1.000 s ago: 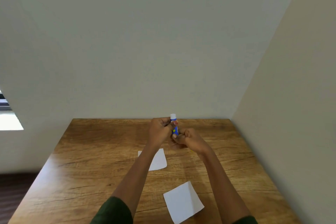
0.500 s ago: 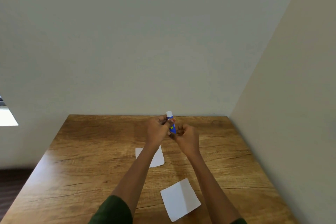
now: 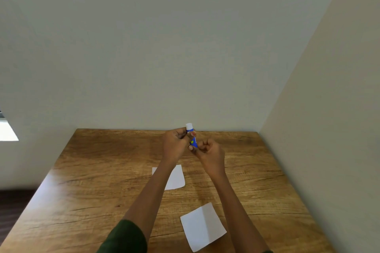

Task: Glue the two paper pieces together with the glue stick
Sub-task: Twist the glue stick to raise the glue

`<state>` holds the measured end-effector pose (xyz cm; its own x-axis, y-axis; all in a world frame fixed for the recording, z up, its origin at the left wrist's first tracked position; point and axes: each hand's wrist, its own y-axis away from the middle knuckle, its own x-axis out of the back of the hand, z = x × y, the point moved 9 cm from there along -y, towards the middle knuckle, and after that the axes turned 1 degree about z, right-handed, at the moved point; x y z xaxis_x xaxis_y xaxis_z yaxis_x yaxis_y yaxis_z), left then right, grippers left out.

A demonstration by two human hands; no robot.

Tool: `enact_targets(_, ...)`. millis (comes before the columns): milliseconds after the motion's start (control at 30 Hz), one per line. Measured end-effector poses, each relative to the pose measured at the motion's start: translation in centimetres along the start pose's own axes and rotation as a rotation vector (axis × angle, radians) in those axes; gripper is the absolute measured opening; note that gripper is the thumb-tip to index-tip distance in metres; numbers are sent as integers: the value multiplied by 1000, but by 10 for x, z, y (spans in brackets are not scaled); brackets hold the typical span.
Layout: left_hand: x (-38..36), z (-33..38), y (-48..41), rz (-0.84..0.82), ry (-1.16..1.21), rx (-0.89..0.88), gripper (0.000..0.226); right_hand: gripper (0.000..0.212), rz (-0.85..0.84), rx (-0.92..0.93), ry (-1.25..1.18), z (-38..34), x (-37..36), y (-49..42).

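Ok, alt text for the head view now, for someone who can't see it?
The left hand and right hand hold a blue glue stick nearly upright, white end up, above a wooden table. The far paper piece and near paper piece lie apart on it.

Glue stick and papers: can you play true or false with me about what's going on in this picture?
1. The left hand and the right hand both hold the glue stick. True.
2. The glue stick is lying flat on the wood. False: it is held up above the table, white end on top.
3. The two papers are stuck together. False: the far paper and the near paper lie apart on the table.
4. The left forearm hides part of the far paper. True.
5. A hand is pressing on the near paper. False: nothing touches it.
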<state>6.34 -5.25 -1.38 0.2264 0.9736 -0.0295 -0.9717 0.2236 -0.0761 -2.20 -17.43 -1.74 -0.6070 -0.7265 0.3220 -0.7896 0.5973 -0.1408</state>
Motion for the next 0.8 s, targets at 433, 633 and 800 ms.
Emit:
enact_targets(433,1,5,3,9,55,16,19,25,92,72,-48,-7,0,5)
enact_targets(633,3,8,3,-8,40,-21,16,16,-206,-29,-141,0,-15,0)
enact_targets(800,4,9,2,10,26,-22,14,30,-157,-14,-85,-1,-11,3)
